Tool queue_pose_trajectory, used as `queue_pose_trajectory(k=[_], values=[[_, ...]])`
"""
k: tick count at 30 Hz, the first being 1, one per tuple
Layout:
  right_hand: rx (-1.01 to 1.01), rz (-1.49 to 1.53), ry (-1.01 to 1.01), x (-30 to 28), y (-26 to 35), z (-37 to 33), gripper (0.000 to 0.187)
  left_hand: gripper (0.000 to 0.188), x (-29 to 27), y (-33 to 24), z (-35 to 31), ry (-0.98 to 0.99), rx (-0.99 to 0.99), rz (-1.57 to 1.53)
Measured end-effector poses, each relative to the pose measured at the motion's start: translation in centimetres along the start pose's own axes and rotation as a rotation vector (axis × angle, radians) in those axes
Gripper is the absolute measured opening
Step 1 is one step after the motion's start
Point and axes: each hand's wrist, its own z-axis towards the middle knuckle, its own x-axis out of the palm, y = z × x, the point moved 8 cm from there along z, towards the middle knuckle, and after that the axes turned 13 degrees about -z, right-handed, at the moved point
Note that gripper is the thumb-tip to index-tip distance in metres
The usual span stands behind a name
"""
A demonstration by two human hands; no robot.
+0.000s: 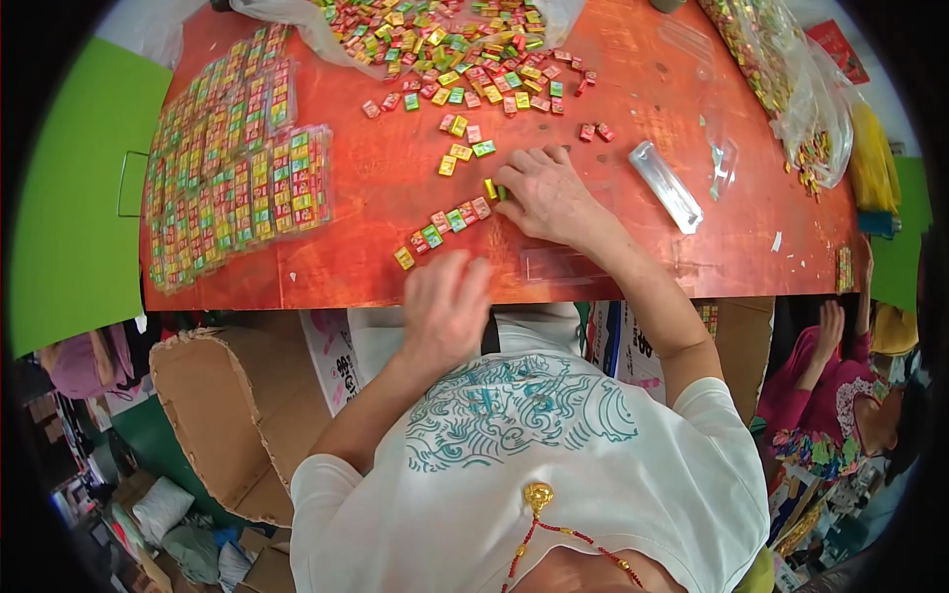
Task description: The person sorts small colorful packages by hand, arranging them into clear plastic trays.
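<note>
A short slanting row of small wrapped candies, red, green and yellow, lies on the red table before me. My right hand is palm down at the row's upper right end. Its fingers are closed on a yellow and a green candy, partly covered by the fingertips. Close to the table's near edge, below the row, my left hand is smeared by motion, so its grip does not show. Several loose candies lie just beyond the row.
A large candy heap spills from a plastic bag at the back. Filled clear packs are stacked at left. One clear plastic tray lies right of my right hand. A bulging candy bag stands far right. Another person sits at right.
</note>
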Motion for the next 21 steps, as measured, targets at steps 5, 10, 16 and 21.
queue_pose_trajectory(k=[5, 10, 16, 21], values=[[0.088, -0.156, -0.142, -1.1, -2.6, 0.3, 0.030, 0.057, -4.2, 5.2, -1.8, -0.077, -0.319, 0.152], [0.026, -0.090, -0.221, -2.9, 0.2, 0.3, 0.039, 0.066, -3.1, 7.3, -1.2, 0.113, -0.475, 0.145], [-0.088, 0.017, -0.048, 0.3, 1.0, 1.1, 0.037, 0.067, -2.2, 7.6, 0.0, 0.181, -0.462, 0.120], [0.039, 0.201, -0.027, -0.2, -1.2, 0.4, 0.039, 0.067, -2.4, 7.8, 0.0, 0.188, -0.468, 0.055]])
